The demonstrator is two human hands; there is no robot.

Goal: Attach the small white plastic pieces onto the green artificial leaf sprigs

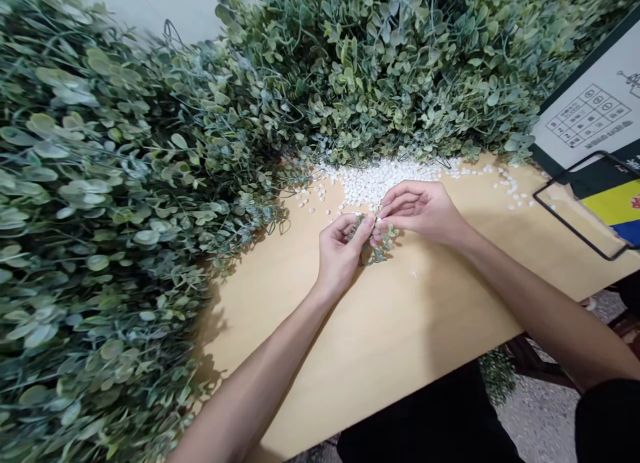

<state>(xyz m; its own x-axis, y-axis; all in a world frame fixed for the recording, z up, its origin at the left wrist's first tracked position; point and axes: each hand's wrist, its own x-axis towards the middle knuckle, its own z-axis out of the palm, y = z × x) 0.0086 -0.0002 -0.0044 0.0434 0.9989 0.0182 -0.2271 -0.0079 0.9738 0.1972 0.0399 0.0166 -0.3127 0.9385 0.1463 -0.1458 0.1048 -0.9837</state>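
My left hand (340, 249) is closed around a sprig of artificial greenery (384, 245), its small leaves hanging below the fingers just above the table. My right hand (425, 211) comes in from the right, thumb and fingertips pinched together beside the left thumb. At those fingertips a tiny white piece shows against the sprig; its exact shape is too small to make out. Just beyond both hands lies a spread of small white bead-like pieces (367, 181), with some scattered loose around it.
Thick heaps of leafy artificial greenery (100, 216) line the left and back of the wooden table (390, 343). At the right stand a printed box (590, 109), a black wire frame (575, 239) and a yellow and blue item (613, 206). More greenery (497, 376) shows below the front edge.
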